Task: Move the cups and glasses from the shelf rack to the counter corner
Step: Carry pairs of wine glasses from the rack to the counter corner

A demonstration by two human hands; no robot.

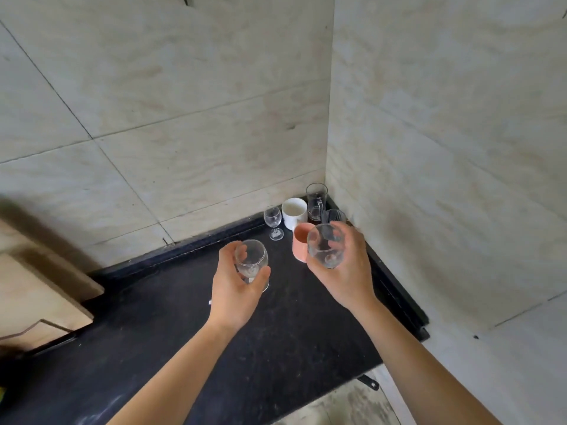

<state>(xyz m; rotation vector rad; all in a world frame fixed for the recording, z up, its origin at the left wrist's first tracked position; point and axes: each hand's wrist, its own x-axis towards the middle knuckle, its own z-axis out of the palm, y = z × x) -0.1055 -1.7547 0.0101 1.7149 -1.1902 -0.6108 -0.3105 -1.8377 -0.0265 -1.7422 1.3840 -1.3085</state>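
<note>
My left hand (234, 289) grips a clear stemmed glass (252, 259) by its bowl, just above the black counter (190, 332). A second clear glass (325, 250) is held up by my right hand (346, 271), in front of a pink cup (299, 244). In the counter corner stand a small wine glass (273, 221), a white mug (294, 212), a clear handled mug (317, 200) and a dark-looking glass (336, 215), partly hidden behind my right hand. The shelf rack is out of view.
Tiled walls (184, 118) meet at the corner behind the cups. A wooden board or cabinet edge (40, 289) juts in at the left. The counter's front edge runs along the lower right, with floor (346, 406) below.
</note>
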